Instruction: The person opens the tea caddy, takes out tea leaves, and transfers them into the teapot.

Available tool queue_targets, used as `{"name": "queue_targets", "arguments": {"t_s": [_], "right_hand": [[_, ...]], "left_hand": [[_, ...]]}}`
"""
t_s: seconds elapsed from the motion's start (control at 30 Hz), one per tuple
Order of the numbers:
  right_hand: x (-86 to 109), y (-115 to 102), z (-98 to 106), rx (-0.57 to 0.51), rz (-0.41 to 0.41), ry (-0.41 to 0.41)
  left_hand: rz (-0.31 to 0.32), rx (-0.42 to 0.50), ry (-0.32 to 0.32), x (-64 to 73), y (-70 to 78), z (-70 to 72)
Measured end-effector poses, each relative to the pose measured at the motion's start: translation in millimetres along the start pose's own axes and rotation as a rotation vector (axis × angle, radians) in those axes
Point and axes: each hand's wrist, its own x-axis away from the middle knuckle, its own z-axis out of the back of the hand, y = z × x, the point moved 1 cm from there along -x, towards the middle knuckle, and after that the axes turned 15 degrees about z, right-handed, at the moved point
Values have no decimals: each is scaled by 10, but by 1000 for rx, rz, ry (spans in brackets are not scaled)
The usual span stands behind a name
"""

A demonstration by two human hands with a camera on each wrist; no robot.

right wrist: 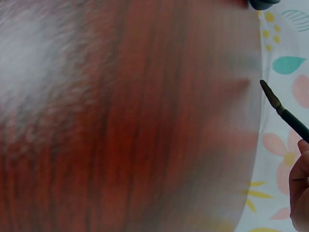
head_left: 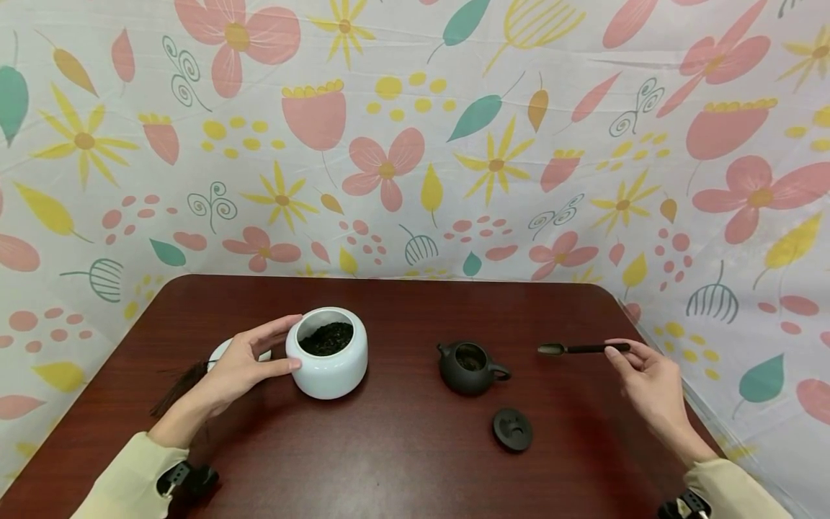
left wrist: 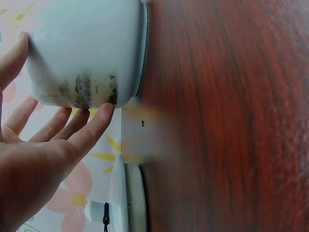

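A round white jar [head_left: 332,371] stands uncovered on the left of the table, holding dark loose tea leaves [head_left: 327,339]. My left hand [head_left: 243,360] touches its left side with thumb and fingertips, the fingers fairly straight in the left wrist view. On the right, my right hand [head_left: 651,382] pinches the dark handle of a small tea scoop [head_left: 583,349] between thumb and fingers. The scoop lies level over the table, its tip pointing left toward a dark teapot [head_left: 468,378]. That pot is uncovered, with leaves inside, its spout to the left and handle to the right.
The dark round teapot lid [head_left: 512,430] lies in front of the pot. Behind my left hand is the jar's white lid [left wrist: 120,193], with a dark tassel [head_left: 181,388]. The reddish-brown table [head_left: 389,461] meets a flower-patterned cloth [head_left: 415,144] at the back.
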Motion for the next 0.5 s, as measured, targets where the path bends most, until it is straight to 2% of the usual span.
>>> {"name": "queue_targets", "arguments": {"t_s": [0.17, 0.5], "right_hand": [[40, 50, -8, -12, -12, -14], [111, 80, -7, 72, 0, -22]], "left_hand": [[6, 0, 1, 4, 0, -1], [22, -13, 6, 9, 12, 7]]}}
